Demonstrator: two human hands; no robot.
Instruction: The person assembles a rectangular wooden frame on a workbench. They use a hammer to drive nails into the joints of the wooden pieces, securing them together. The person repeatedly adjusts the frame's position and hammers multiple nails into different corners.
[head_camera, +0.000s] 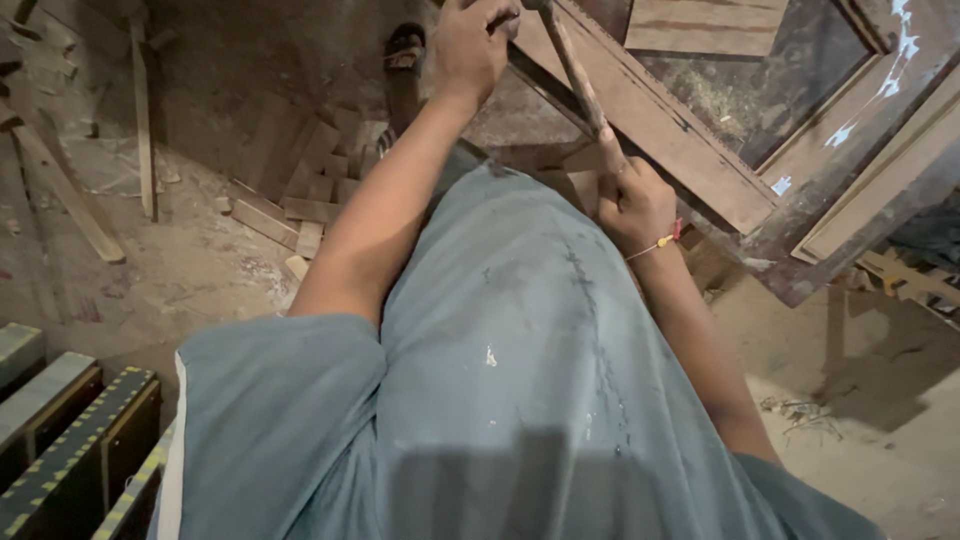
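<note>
Dusty floor behind; right hand (637, 205) grips wooden handle (577, 75), left hand (470, 45) apparently clenched, contents hidden.

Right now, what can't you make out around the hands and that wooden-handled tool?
Head view only:
- Worn wooden tool handle: its head is cut off by the top edge.
- Left hand: fingertips and whatever they pinch run past the top edge.
- Right hand: grip on the handle is clear.
- Brown wooden door frame: contact spot is out of frame.
</note>
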